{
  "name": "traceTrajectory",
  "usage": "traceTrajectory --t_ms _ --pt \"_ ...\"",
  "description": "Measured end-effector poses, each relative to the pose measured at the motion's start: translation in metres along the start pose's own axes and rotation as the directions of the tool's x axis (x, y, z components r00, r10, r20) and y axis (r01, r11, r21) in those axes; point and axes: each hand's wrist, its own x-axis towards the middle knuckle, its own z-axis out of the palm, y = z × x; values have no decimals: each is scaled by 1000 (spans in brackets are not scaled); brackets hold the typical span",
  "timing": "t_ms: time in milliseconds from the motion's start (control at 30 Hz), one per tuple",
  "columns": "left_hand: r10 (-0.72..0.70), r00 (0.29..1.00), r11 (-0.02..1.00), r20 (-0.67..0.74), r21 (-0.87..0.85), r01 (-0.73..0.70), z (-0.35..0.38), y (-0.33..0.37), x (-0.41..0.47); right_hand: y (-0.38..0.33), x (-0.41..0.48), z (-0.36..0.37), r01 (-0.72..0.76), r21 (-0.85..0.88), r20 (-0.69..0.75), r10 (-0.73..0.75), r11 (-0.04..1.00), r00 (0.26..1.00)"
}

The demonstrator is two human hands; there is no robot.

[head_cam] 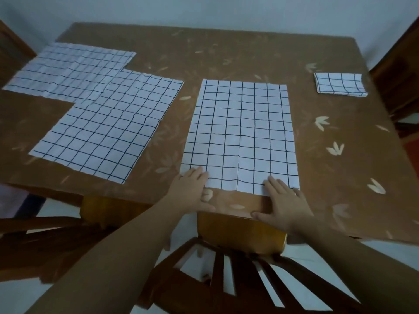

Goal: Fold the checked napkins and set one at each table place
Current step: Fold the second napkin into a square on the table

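Observation:
A white checked napkin lies flat and unfolded in front of me on the brown table. My left hand rests with fingers spread on its near left corner. My right hand lies flat on its near right edge. Neither hand grips the cloth. A second unfolded napkin lies to the left, overlapping a third at the far left. One folded napkin sits at the far right place.
A wooden chair stands tucked under the near table edge below my arms. Another chair is at the near left, and chairs stand at the far left and right ends.

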Motion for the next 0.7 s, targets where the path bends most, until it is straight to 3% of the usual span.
traceTrajectory --t_ms 200,333,533,700 --pt "-11 998 998 -55 58 14 8 7 -15 5 -16 5 50 -75 -28 -52 996 998" --pt "45 986 993 -160 117 -26 17 6 -24 15 -29 12 126 -169 -137 -150 977 979" --pt "107 983 994 -147 54 -100 22 1 -31 25 -36 24 173 -193 -295 -225 966 929" --pt "83 964 995 -251 -39 -96 19 4 -43 22 -45 8 185 -226 -166 -225 956 960"
